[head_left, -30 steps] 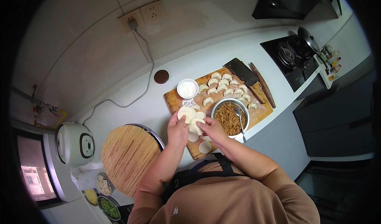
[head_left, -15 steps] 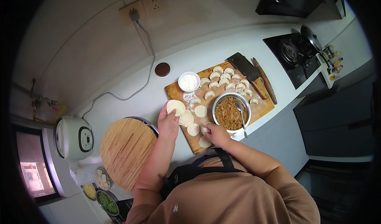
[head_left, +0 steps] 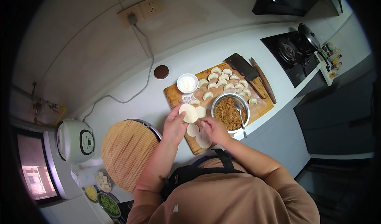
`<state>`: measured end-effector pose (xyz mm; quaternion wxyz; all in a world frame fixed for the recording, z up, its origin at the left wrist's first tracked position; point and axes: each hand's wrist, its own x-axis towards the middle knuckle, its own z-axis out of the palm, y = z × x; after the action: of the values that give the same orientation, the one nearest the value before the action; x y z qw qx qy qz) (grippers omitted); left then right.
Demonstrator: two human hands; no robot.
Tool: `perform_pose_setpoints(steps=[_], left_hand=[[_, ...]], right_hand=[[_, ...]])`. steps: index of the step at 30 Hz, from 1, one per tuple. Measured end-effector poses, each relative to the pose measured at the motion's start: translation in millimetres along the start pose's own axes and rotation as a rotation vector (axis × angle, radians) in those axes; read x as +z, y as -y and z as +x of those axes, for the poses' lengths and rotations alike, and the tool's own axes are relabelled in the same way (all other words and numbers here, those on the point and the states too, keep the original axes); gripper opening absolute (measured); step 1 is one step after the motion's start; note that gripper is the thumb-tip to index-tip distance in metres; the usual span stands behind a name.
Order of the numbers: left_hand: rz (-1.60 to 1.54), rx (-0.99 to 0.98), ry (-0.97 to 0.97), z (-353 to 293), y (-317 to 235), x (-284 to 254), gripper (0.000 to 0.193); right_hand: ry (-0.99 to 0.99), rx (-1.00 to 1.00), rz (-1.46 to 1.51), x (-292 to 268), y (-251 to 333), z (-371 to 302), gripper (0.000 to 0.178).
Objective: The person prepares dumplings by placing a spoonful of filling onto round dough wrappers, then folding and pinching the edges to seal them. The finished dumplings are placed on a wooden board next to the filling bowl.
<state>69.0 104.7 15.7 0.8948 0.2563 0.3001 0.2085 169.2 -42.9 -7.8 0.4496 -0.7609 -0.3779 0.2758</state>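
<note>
My left hand (head_left: 175, 127) pinches a round dumpling wrapper (head_left: 189, 113), thumb on top, above the near left part of the wooden cutting board (head_left: 173, 94). To its right, my right hand (head_left: 216, 130) hovers over the board beside the bowl, its fingers partly curled and blurred; whether anything is between them does not show. Loose wrappers (head_left: 193, 130) lie below and between my hands, two seeming to overlap near the board's front edge. A metal bowl of minced filling (head_left: 227, 112) stands on the board with a spoon (head_left: 241, 115) in it. Several folded dumplings (head_left: 223, 76) lie beyond.
A white bowl of flour (head_left: 187, 83) stands at the board's far left. A cleaver (head_left: 243, 67) and a rolling pin (head_left: 262, 80) lie at its right. A round wooden lid (head_left: 129, 155), a rice cooker (head_left: 75, 140) and dishes of food are at left; a gas stove (head_left: 291, 55) is far right.
My left hand has moved right with its wrapper, now covering where a pile of wrappers lay. My right hand has lifted slightly off the wrapper it was touching.
</note>
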Motion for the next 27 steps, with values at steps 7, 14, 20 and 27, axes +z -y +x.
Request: perform_pose_setpoints(steps=[7, 14, 20, 27], left_hand=[[0.115, 0.008, 0.158, -7, 3, 12, 0.030], [0.061, 0.012, 0.189, -7, 6, 13, 0.032], [0.015, -0.016, 0.202, -5, 8, 11, 0.034], [0.190, -0.027, 0.004, -11, 12, 28, 0.037]], right_hand=[[0.061, 0.211, 0.826, -8, 22, 16, 0.027], [-0.012, 0.341, 0.989, -9, 27, 14, 0.017], [-0.011, 0.392, 1.099, -10, 27, 15, 0.018], [-0.020, 0.373, 1.083, -9, 29, 16, 0.018]])
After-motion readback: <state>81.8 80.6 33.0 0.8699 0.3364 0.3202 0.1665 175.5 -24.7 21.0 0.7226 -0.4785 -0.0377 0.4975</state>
